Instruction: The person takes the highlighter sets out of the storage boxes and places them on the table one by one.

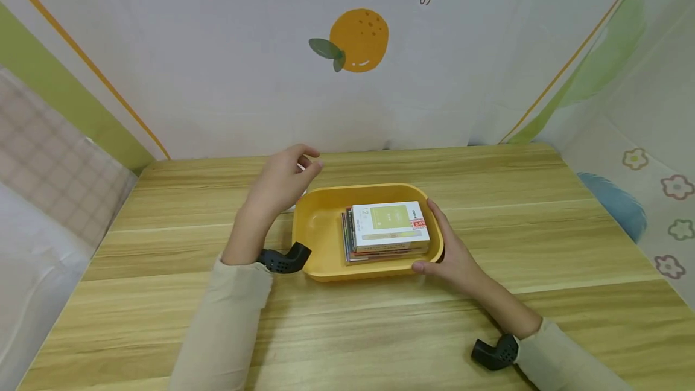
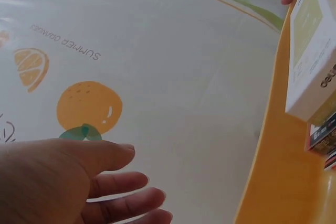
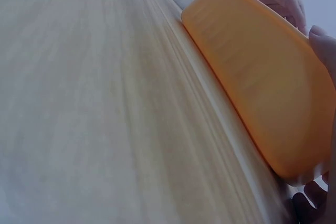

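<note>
A yellow plastic basket stands on the wooden table, and a stack of books or boxes lies in its right part. On top of that stack is a white box with a yellow-green panel and a red sticker. My right hand grips the basket's right end, thumb at the near corner and fingers along the outer side. Above the basket's far left corner, my left hand is raised with loosely bent fingers. Its thumb and fingers are apart with nothing between them. A small white item shows partly behind the left hand.
The wooden table reaches back to a white sheet printed with oranges. Patterned cloth hangs at both sides. Each wrist wears a black camera mount, one close by the basket's left wall.
</note>
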`<action>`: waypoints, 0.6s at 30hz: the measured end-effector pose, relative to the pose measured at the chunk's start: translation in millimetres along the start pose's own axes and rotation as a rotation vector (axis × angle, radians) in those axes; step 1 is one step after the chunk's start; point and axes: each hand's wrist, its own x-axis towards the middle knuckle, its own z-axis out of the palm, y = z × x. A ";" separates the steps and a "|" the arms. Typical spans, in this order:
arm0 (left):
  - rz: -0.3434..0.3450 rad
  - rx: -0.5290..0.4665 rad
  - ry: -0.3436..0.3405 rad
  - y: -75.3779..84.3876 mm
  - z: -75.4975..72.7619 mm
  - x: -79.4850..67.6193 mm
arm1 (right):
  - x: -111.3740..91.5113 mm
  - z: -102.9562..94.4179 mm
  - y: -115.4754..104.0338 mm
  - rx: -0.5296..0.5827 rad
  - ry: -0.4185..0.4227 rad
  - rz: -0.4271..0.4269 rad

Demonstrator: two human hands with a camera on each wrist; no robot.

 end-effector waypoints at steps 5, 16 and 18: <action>0.036 -0.019 -0.024 6.2 8.4 0.9 | -0.3 -0.1 1.1 -0.001 -0.001 0.001; 0.072 -0.008 -0.071 13.1 18.9 1.5 | 0.4 -0.1 0.6 -0.004 0.002 0.004; 0.074 -0.003 -0.079 14.2 21.1 1.4 | 0.5 0.1 0.7 -0.009 0.003 0.006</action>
